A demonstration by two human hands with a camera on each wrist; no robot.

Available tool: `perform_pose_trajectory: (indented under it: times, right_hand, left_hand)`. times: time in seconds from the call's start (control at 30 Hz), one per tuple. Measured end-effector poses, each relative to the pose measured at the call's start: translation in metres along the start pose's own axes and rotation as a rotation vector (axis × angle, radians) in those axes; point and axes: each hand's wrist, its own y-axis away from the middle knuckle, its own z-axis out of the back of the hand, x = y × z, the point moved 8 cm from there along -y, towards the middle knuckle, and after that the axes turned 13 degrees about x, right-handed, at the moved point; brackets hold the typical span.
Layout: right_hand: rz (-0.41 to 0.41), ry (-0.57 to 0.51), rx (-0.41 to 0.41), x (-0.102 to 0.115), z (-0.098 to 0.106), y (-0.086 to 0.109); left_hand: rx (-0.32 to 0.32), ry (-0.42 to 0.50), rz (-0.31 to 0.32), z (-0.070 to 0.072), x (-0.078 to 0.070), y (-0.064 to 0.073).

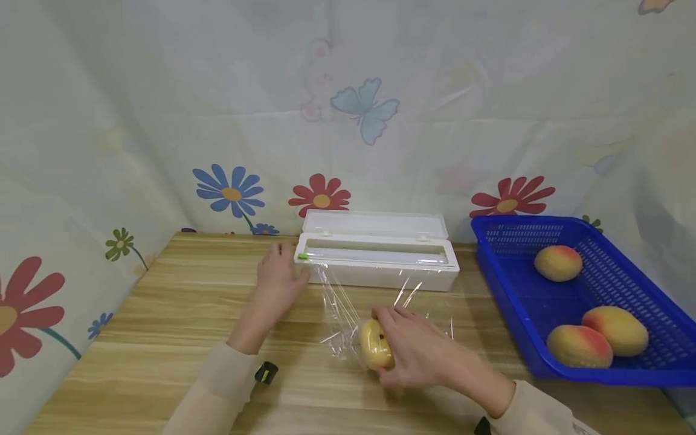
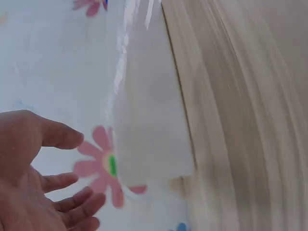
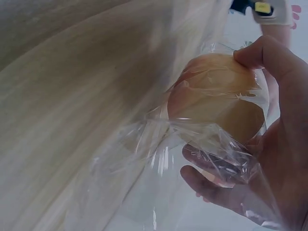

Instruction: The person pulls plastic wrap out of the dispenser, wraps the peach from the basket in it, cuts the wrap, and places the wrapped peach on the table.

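Observation:
My right hand (image 1: 415, 347) grips a yellow mango (image 1: 375, 345) low over the table in the head view. Clear plastic wrap (image 1: 339, 302) lies around the mango and stretches back to a white wrap dispenser (image 1: 375, 275), whose lid is raised. In the right wrist view, the thumb presses the top of the wrapped mango (image 3: 216, 96) while fingers curl beneath it, partly behind crinkled film. My left hand (image 1: 278, 275) holds nothing and hovers at the dispenser's left end, near its green slider (image 1: 302, 256). The left wrist view shows its fingers (image 2: 72, 197) loosely spread.
To the right stands a blue plastic basket (image 1: 516, 320) with several mangoes, one (image 1: 558, 263) toward the back. A wood-grain table (image 1: 217, 290) lies under everything. Behind it hangs a flowered curtain (image 1: 261, 133).

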Motion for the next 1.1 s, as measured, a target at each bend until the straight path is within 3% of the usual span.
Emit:
perform_pose_trajectory:
  times: [0.1,0.17,0.23,0.3,0.43,0.53,0.7,0.87,1.1]
  right_hand:
    - [0.012,-0.005,-0.002,-0.002,-0.002,-0.003]
    - [0.017,-0.005,-0.005,-0.004,-0.004,-0.004]
    - [0.019,-0.007,-0.002,-0.005,-0.005,-0.005]
    - [0.025,-0.006,-0.001,-0.006,-0.006,-0.006]
    - [0.040,-0.012,0.000,-0.005,-0.007,-0.006]
    - [0.048,-0.037,0.004,-0.005,-0.007,-0.007]
    - [0.043,-0.121,0.024,-0.011,-0.006,-0.008]
    - [0.059,-0.159,0.018,-0.016,-0.005,-0.009]
    - [0.012,-0.195,0.004,-0.026,-0.004,-0.010]
  left_hand:
    - [-0.044,-0.021,-0.184,0.004,-0.032,0.013]
    - [-0.030,-0.018,-0.329,0.001,-0.053,0.020]
    - [0.036,-0.006,-0.455,-0.007,-0.070,0.026]
    - [0.160,0.016,-0.528,-0.019,-0.080,0.031]
    - [0.416,0.010,-0.573,-0.047,-0.090,0.039]
    - [0.503,-0.016,-0.626,-0.061,-0.097,0.047]
    - [0.550,-0.056,-0.690,-0.072,-0.107,0.056]
    - [0.575,-0.103,-0.669,-0.078,-0.109,0.060]
    - [0.555,-0.197,-0.635,-0.083,-0.111,0.058]
